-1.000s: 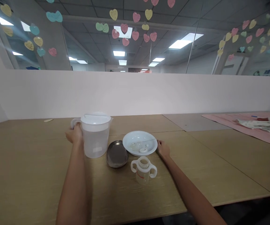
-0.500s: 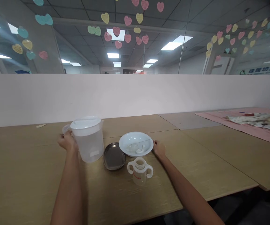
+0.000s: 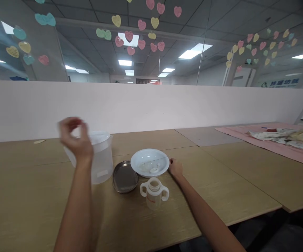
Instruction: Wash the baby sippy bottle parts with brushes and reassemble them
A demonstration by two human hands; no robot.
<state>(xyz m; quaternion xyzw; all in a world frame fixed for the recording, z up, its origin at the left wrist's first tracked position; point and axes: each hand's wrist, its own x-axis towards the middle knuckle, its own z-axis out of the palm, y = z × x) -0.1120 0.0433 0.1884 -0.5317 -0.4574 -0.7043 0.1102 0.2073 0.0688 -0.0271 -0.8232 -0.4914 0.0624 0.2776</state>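
Note:
My left hand (image 3: 75, 136) is raised in front of the clear plastic pitcher (image 3: 102, 161), blurred, fingers curved and thumb apart, holding nothing. It hides the pitcher's left side. My right hand (image 3: 176, 168) rests curled at the right rim of a white bowl (image 3: 136, 166); whether it grips anything is hidden. Small clear and white parts, including a white ring (image 3: 154, 170), lie in the bowl. A thin line crosses it. In front stands an open, two-handled baby cup (image 3: 153, 196) with red lettering. Left of the bowl is a shallow metal tray (image 3: 125, 177).
A white wall (image 3: 140, 108) runs behind the wooden table (image 3: 130, 227). On the right a pink cloth (image 3: 235, 134) carries packets and other items. A small flat pale piece (image 3: 39, 141) lies at far left.
My left hand has let go of the pitcher's handle and moved up above it. My right hand stays by the bowl. The view has shifted slightly.

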